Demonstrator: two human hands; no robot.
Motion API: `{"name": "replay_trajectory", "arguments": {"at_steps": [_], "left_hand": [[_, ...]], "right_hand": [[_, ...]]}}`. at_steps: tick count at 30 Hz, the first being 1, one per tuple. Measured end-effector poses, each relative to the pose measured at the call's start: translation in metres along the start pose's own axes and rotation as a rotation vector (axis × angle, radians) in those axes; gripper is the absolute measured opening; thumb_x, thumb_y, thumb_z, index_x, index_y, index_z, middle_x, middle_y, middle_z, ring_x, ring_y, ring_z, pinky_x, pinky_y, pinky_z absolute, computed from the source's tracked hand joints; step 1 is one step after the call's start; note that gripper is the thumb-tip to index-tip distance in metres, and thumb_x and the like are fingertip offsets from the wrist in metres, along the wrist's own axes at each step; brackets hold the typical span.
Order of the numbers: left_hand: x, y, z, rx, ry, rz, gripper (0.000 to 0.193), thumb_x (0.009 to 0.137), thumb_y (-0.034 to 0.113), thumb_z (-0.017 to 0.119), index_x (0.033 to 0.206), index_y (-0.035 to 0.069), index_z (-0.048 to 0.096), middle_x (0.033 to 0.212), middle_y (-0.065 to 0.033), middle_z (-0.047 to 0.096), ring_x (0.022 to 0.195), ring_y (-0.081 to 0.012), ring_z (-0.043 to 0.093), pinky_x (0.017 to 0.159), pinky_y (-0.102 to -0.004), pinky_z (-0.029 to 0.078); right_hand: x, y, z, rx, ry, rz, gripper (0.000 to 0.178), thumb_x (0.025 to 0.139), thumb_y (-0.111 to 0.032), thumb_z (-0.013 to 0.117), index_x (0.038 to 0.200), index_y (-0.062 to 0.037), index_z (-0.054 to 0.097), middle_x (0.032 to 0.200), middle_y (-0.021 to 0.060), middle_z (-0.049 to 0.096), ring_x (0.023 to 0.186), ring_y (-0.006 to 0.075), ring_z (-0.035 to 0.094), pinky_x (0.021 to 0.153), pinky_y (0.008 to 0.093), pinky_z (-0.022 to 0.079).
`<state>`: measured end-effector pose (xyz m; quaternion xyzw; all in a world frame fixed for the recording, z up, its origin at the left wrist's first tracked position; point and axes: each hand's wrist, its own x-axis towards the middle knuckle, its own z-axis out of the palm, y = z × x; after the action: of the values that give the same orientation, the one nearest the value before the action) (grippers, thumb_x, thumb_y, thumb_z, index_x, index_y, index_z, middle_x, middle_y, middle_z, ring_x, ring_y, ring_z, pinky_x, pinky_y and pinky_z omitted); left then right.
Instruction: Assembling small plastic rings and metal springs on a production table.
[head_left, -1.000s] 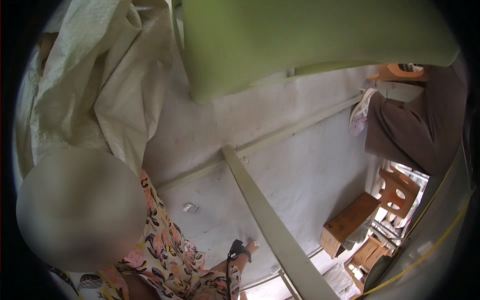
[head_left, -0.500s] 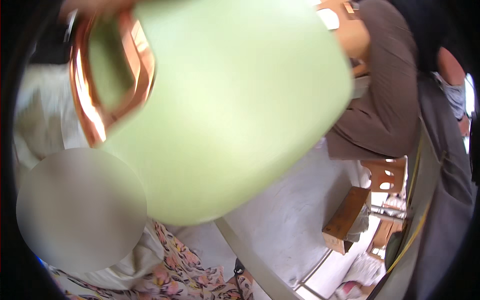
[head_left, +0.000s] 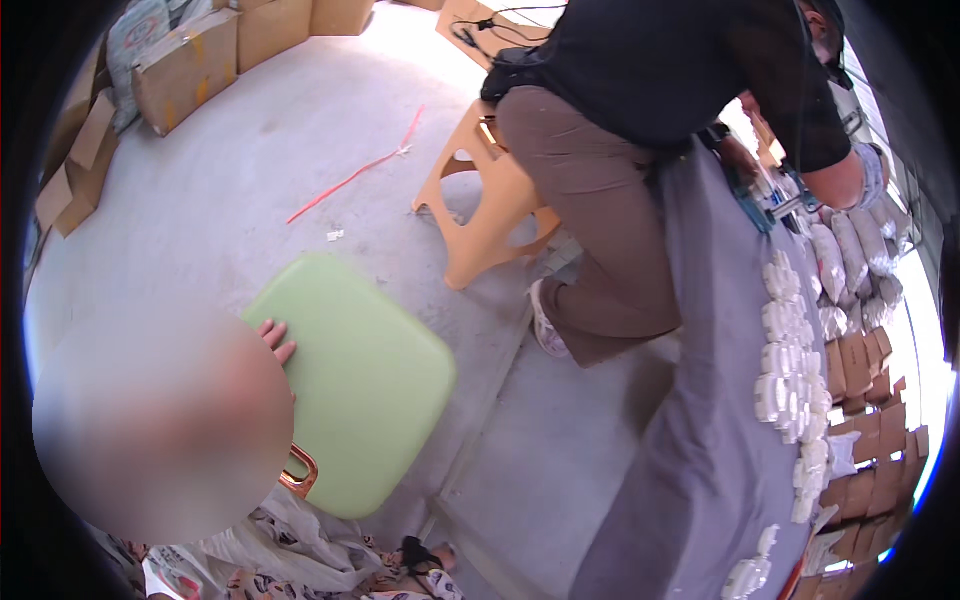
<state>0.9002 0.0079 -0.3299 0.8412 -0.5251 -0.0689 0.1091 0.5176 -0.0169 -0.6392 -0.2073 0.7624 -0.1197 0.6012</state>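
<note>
A light green plastic stool [head_left: 350,380] with a rounded square seat is low in front of me at left of centre. A shiny copper-coloured handle [head_left: 303,470] shows at its near left edge. The legs are hidden under the seat. Fingers of my left hand [head_left: 279,341] lie stretched and apart on the seat's left edge; a blurred round patch covers the rest of that hand. My right hand cannot be made out. At the lower edge, a bit of skin beside a black strap [head_left: 415,552] is too small to tell as hand or foot.
A person in brown trousers [head_left: 600,220] sits on an orange stool [head_left: 490,210], leaning over a grey-draped table [head_left: 650,470] with white packets [head_left: 785,365]. Cardboard boxes [head_left: 185,70] stand at the far left. A red strip [head_left: 350,185] lies on the floor. Patterned cloth [head_left: 270,582] is nearest me.
The green stool has moved down and away, from filling much of the view to low near the floor. My view has swung, showing the seated person, table and far boxes more fully.
</note>
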Motion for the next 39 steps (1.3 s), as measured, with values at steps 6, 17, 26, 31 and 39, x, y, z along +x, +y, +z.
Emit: {"name": "replay_trajectory", "arguments": {"at_steps": [6, 17, 26, 31, 39], "left_hand": [[0.007, 0.000, -0.003, -0.027, -0.037, 0.021, 0.067, 0.067, 0.027, 0.058, 0.126, 0.001, 0.036, 0.136, -0.0205, 0.029, 0.132, -0.0358, 0.020, 0.106, -0.0581, 0.005], [0.013, 0.001, 0.009, 0.302, 0.028, -0.013, 0.070, 0.071, 0.018, 0.055, 0.134, 0.004, 0.028, 0.141, -0.0170, 0.025, 0.132, -0.0331, 0.021, 0.108, -0.0503, 0.013], [-0.024, 0.292, -0.151, -1.188, -0.980, -0.094, 0.054, 0.080, 0.014, 0.065, 0.128, 0.007, 0.041, 0.116, -0.0069, 0.050, 0.102, -0.0148, 0.050, 0.089, -0.0302, 0.042], [-0.061, 0.397, -0.209, -1.349, -1.057, -0.124, 0.046, 0.082, 0.005, 0.059, 0.126, 0.006, 0.044, 0.112, -0.0034, 0.053, 0.099, -0.0110, 0.052, 0.086, -0.0274, 0.044], [-0.041, 0.478, -0.189, -0.948, -0.782, 0.455, 0.046, 0.072, 0.010, 0.070, 0.114, 0.006, 0.053, 0.103, -0.0068, 0.052, 0.096, -0.0163, 0.054, 0.081, -0.0282, 0.045]], "right_hand": [[-0.115, -0.010, 0.009, -0.037, -0.010, -0.062, 0.042, 0.082, -0.031, 0.061, 0.107, 0.0025, 0.058, 0.104, 0.0095, 0.062, 0.093, 0.0222, 0.058, 0.080, 0.0311, 0.044], [-0.371, -0.120, -0.015, -0.366, -0.001, -0.859, 0.026, 0.085, -0.020, 0.060, 0.102, -0.0005, 0.059, 0.089, 0.0057, 0.056, 0.080, 0.0126, 0.052, 0.073, 0.0282, 0.044], [-0.464, -0.251, -0.153, 0.000, 0.029, -0.819, 0.022, 0.085, -0.008, 0.058, 0.106, -0.0011, 0.056, 0.097, 0.0065, 0.053, 0.084, 0.0136, 0.052, 0.073, 0.0258, 0.043], [-0.482, -0.264, -0.226, 0.061, -0.057, -0.875, 0.033, 0.084, -0.007, 0.058, 0.116, -0.0013, 0.051, 0.105, 0.0088, 0.051, 0.095, 0.0162, 0.053, 0.082, 0.0267, 0.044], [-0.497, -0.240, -0.283, 0.278, 0.022, -0.654, 0.035, 0.087, -0.006, 0.052, 0.121, -0.0015, 0.048, 0.111, 0.0075, 0.053, 0.091, 0.0125, 0.054, 0.081, 0.0259, 0.045]]}}
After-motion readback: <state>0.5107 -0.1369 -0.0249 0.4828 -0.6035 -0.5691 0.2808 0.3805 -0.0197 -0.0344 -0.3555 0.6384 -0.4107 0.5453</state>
